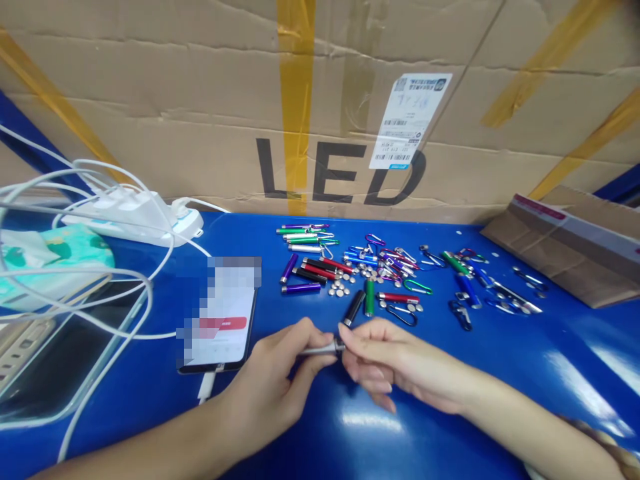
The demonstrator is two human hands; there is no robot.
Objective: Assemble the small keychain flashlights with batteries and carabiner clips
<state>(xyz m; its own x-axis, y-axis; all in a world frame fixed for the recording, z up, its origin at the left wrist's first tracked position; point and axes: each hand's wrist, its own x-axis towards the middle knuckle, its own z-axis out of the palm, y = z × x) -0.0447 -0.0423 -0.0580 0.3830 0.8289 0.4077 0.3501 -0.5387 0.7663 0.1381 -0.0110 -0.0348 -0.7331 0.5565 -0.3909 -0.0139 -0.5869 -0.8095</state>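
Note:
My left hand [290, 373] is closed, pinching a slim silver mini flashlight [319, 349] between thumb and fingers. The thumb and forefinger of my right hand [380, 363] pinch the small end piece at its right tip, and the other fingers curl below. Both hands are above the blue table, close together. Just beyond them lie a black flashlight tube [355, 308], a green tube [369, 297] and a red tube [399, 298]. Loose button cells [340, 291] are scattered nearby. Part of the silver flashlight is hidden by my fingers.
More coloured flashlights [303, 239] and carabiner clips [419, 287] lie farther back. A phone [227, 313] on a charging cable is left of my hands. White cords run to a power strip [135, 213]. A large cardboard box [200, 100] stands behind; an open carton [565, 247] is right.

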